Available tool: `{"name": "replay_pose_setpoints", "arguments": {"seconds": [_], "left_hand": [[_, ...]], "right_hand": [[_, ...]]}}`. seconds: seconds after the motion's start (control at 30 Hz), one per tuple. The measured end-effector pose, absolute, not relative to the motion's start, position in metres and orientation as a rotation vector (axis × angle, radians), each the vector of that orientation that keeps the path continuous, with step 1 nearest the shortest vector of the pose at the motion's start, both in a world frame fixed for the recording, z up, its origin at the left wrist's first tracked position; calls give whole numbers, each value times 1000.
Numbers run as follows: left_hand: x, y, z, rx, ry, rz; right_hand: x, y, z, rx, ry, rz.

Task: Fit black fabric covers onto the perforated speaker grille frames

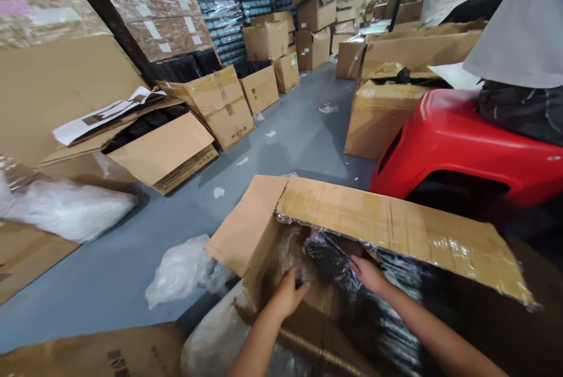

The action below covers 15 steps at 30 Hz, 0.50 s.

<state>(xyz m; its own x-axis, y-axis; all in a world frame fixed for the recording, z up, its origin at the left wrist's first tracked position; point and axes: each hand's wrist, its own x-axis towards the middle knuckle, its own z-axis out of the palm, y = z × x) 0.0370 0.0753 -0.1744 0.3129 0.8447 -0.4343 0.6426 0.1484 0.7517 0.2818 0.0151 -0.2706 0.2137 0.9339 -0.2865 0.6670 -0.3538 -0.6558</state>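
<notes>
Our right hand (368, 274) is inside an open cardboard box (250, 221) and pinches the edge of a black packet (328, 255) in shiny clear wrap. The packet is in the box too, near the long taped flap (343, 204). Our left hand (287, 296) is near it, thumb apart, by some crinkly clear plastic (292, 248), but part of it is hidden, so we can't tell if it grips anything. More shiny wrap (402, 289) lies to the right in the box. A white plastic bag (180, 271) is on the blue-gray floor (281, 154). Past the box, a person (519, 31) sits on a red plastic stool (461, 136).
</notes>
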Motion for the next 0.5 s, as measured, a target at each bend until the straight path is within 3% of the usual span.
{"name": "replay_pose_setpoints", "arguments": {"seconds": [0.2, 0.37, 0.5], "left_hand": [[50, 95, -160, 1498, 1498, 474], [49, 89, -156, 1687, 1560, 627], [52, 85, -159, 1437, 1446, 808]], "right_hand": [[263, -10, -223, -1569, -1448, 1091], [259, -20, -215, -1415, -797, 1441], [251, -29, -221, -1242, -386, 1685]]}}
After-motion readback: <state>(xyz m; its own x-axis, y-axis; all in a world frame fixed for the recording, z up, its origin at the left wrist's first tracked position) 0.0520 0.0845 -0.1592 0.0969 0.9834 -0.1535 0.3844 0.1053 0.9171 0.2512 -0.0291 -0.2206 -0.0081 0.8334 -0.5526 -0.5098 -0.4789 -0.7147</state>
